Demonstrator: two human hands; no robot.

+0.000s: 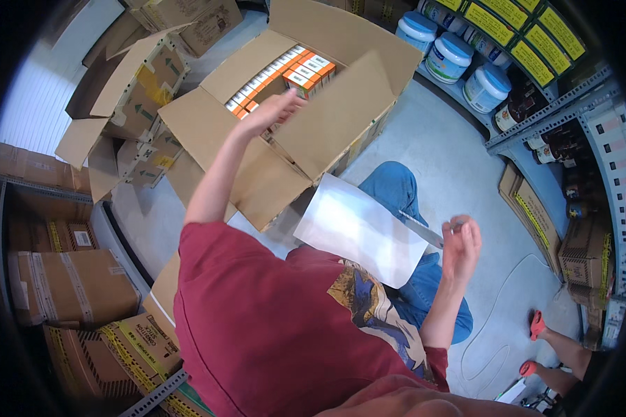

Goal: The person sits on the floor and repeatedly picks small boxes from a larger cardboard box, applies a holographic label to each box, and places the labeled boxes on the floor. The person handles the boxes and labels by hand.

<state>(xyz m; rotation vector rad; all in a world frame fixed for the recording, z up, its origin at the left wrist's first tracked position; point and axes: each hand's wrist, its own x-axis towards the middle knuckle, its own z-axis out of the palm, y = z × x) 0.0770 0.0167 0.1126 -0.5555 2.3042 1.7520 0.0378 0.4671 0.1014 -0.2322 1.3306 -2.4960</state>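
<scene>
My left hand (273, 111) reaches over an open cardboard box (229, 62), fingers bent near orange-and-white small cartons (306, 73) packed inside and a blurred raised flap (341, 118); whether it grips anything is unclear. At the right, my right hand (461, 250) is closed on a long, thin silver metal tool (420, 228), which points up and left. Beneath that tool a white sheet (355, 229) lies across my lap, over my jeans.
Opened cartons (135, 104) lie at upper left, stacked boxes (76, 285) at lower left. Shelves with white blue-lidded tubs (448, 62) curve along the right, flattened cardboard (528, 215) leaning below. Another person's legs in red footwear (537, 323) are at lower right, near a thin cable.
</scene>
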